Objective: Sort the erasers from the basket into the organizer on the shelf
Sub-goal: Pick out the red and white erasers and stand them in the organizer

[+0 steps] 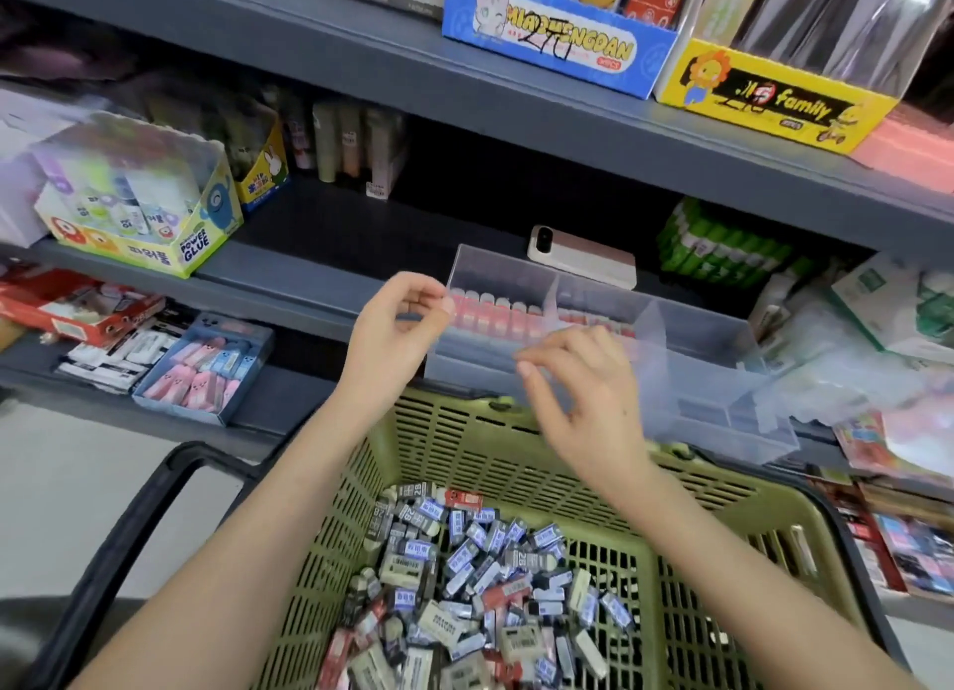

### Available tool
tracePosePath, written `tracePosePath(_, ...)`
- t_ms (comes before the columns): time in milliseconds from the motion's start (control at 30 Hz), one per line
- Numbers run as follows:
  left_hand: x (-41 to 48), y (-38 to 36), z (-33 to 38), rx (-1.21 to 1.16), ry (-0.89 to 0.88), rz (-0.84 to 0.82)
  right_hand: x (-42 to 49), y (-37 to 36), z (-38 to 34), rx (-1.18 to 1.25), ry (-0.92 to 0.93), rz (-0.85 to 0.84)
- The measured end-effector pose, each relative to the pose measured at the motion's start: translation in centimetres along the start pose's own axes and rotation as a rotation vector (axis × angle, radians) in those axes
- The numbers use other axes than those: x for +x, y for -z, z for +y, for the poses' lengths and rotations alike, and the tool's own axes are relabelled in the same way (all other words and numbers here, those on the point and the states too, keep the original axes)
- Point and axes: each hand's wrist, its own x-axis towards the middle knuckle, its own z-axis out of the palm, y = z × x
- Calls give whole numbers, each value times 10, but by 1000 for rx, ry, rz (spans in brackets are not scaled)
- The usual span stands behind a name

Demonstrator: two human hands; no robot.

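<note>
On shelf (309,276), organizer (697,359) holds pink erasers (495,315); basket (645,488) heaped with more; left hand (397,328) curled, grip unclear; right hand (583,385) slack, empty.

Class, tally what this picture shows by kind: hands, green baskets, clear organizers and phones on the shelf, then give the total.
Hands: 2, left hand and right hand
Green basket: 1
Clear organizer: 1
Phone: 1
Total: 5

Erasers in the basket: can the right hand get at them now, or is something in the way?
Probably yes: the right hand hovers over the open basket, erasers lying uncovered below.
</note>
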Motion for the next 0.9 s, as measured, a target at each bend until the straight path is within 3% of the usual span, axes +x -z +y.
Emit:
tracePosePath(100,-12,4,2,53,-14,29,-57,-14,-23,118,11,-146)
tracePosePath(233,-44,21,3,136,-59,64,-122,-52,-27,165,-276,-736)
tracePosePath(300,-63,32,4,143,-69,65,-148,-68,-28,183,-346,-877)
tracePosePath(500,-116,64,4,149,-53,38,-182,-109,-62,190,-30,-924)
tracePosePath(633,-131,74,7,118,24,-9,-169,-125,-72,94,58,-926)
tracePosePath(733,-138,74,9,243,6,-68,-160,-124,-72,17,141,-973)
tracePosePath(800,-142,71,9,375,-39,-127,-155,-113,-75,181,-76,-907)
tracePosePath(900,-149,61,8,518,48,-309,-138,-78,-85,833,-759,-722)
